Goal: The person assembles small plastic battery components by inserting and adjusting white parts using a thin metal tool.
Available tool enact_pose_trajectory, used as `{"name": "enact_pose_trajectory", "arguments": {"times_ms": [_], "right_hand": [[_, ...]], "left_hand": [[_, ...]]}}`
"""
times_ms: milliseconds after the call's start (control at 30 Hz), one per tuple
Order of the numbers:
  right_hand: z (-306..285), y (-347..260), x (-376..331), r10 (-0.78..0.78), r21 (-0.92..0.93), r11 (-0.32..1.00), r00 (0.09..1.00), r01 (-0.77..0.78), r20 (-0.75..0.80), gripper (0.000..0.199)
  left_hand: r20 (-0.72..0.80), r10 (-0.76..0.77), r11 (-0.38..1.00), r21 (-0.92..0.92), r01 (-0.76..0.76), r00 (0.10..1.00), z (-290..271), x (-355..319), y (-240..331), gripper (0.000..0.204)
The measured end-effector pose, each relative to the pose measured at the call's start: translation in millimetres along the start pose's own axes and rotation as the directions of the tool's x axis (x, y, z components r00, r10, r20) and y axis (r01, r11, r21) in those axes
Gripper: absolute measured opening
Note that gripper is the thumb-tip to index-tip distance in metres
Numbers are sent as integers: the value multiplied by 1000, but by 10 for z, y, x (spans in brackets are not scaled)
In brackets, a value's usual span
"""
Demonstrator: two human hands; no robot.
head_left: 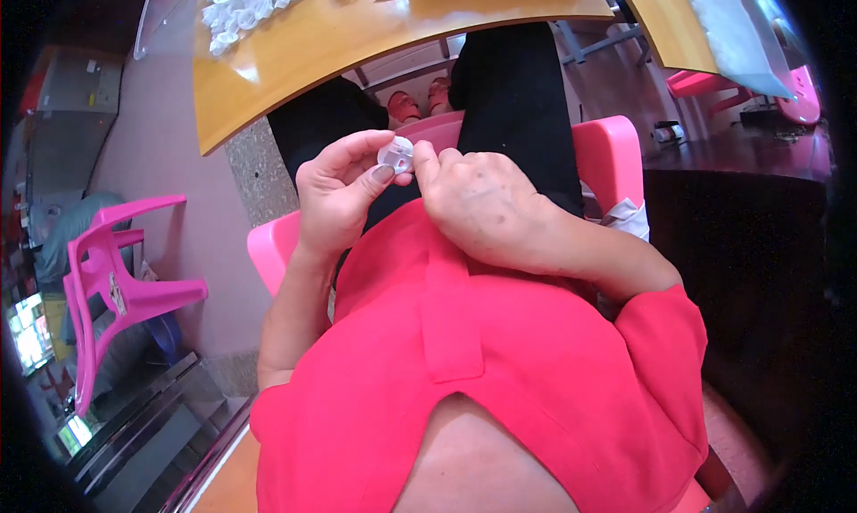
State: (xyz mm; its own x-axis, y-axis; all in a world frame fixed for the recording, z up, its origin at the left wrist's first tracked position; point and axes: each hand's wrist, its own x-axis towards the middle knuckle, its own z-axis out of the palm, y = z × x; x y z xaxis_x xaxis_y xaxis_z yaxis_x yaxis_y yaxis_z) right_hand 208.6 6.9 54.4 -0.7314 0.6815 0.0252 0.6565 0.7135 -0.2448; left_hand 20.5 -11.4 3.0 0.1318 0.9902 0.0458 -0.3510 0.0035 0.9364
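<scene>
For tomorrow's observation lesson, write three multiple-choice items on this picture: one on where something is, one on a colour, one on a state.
1. Where is the small clear plastic piece?
A. On the floor
B. Between the fingertips of both hands
C. On the pink chair at the left

2. What colour is the tabletop?
A. Yellow-orange
B. Green
C. White

3. How is the person's left hand?
A. Flat on the table
B. Hanging open
C. Pinching the piece

Key: 1 B, the small clear plastic piece sits between left hand and right hand. 2 A, the tabletop shows yellow-orange. 3 C, its thumb and fingers close on the piece.
</scene>
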Motion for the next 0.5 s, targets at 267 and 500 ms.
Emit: {"name": "enact_pose_trajectory", "arguments": {"times_ms": [267, 500], "right_hand": [[53, 10, 43, -38, 100, 994, 999, 40, -24, 22], [-2, 87, 37, -57, 187, 982, 994, 38, 97, 19]], "left_hand": [[-4, 68, 990, 122, -67, 998, -13, -41, 33, 28], [69, -54, 996, -64, 58, 996, -129, 11, -36, 28]]}}
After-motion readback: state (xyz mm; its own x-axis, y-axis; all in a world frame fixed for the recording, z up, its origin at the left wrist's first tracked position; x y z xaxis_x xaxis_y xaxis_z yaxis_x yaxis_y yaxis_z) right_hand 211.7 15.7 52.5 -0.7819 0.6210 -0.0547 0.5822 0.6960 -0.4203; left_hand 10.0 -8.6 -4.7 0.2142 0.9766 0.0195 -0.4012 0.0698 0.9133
